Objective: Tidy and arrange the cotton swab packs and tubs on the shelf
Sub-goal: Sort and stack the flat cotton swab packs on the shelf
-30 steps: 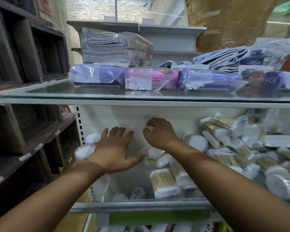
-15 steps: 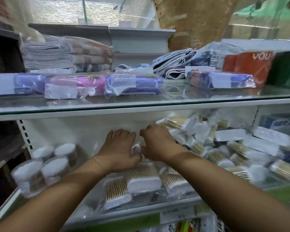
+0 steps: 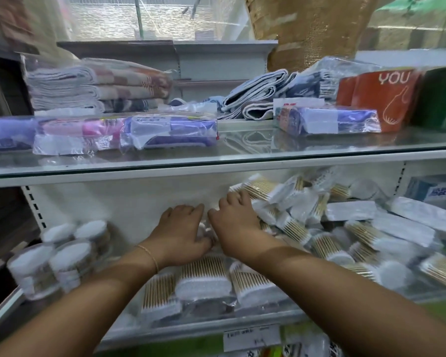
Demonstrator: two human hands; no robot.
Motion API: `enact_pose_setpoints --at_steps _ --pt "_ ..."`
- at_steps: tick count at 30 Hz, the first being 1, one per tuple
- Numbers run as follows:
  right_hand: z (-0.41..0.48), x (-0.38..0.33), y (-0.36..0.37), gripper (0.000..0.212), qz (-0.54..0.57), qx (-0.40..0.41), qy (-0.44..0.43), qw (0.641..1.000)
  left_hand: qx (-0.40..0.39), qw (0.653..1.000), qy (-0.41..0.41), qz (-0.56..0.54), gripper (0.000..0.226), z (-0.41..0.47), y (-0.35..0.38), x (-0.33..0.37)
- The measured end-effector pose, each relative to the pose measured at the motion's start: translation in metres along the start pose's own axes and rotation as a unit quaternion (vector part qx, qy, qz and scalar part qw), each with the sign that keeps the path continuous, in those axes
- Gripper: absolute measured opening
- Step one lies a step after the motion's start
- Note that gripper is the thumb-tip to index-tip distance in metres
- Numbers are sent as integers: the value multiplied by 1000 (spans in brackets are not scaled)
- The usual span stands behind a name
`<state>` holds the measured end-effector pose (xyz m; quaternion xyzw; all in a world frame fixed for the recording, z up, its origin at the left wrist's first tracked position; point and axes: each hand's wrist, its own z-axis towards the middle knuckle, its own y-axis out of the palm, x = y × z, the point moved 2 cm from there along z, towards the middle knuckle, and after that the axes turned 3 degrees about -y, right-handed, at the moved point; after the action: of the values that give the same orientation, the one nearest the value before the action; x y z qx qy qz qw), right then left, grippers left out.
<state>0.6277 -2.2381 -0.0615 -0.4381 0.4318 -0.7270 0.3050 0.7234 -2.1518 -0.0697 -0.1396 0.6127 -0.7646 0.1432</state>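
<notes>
Nearest is the lower shelf's front rail (image 3: 191, 328), with a white price label (image 3: 251, 337) hanging from its lip. Just behind the rail, three cotton swab packs (image 3: 202, 278) lie side by side in a row, cotton tips toward the front and wooden sticks pointing back.

Both forearms reach over that row. The left hand (image 3: 180, 235), with a thin bracelet (image 3: 147, 253) at its wrist, lies knuckles up. Its fingers are bent down and its thumb is tucked in against a small white pack (image 3: 204, 230), pinching it. The right hand (image 3: 236, 222) is just beside it and touches the same pack from the other side. Its fingers curl down at the edge of the heap, but whether they grip anything I cannot tell, because the back of the hand hides them.

Off to the left stand the tubs (image 3: 62, 258) — four clear round ones with white tops, set close together. To the right a loose heap of swab packs (image 3: 319, 228) sprawls at all angles up to the back wall. A blue box (image 3: 433, 189) sits in the far right corner.

Above, the glass shelf (image 3: 242, 153) carries flat wrapped packets (image 3: 169, 131) in purple and pink. Behind them lie folded towels (image 3: 95, 83) and an orange pack (image 3: 386, 94) printed "YOU".
</notes>
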Motion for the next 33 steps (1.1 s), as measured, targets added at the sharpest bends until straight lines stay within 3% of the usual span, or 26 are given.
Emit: enact_pose_setpoints --at_steps 4,12,15,18,27,29,33 --pt "1 0 4 47 34 14 3 999 8 1000 -10 -11 97 -3 0 -3" --pt "14 5 -31 74 138 120 13 983 27 995 -51 -80 69 -16 -17 -15" --pt "20 3 -41 75 253 201 6 946 49 993 -54 -96 69 -25 -25 -25" --pt "29 -9 -44 64 362 234 -1 902 71 988 -65 -122 68 -37 -34 -41" --pt "61 -76 -43 55 407 128 -15 904 119 978 -118 -123 66 -76 -49 -116" --pt "69 -88 -41 53 413 120 -14 903 114 978 -130 -114 54 -81 -50 -133" --pt "84 -106 -42 49 433 106 -6 895 89 979 -145 -109 52 -88 -46 -160"
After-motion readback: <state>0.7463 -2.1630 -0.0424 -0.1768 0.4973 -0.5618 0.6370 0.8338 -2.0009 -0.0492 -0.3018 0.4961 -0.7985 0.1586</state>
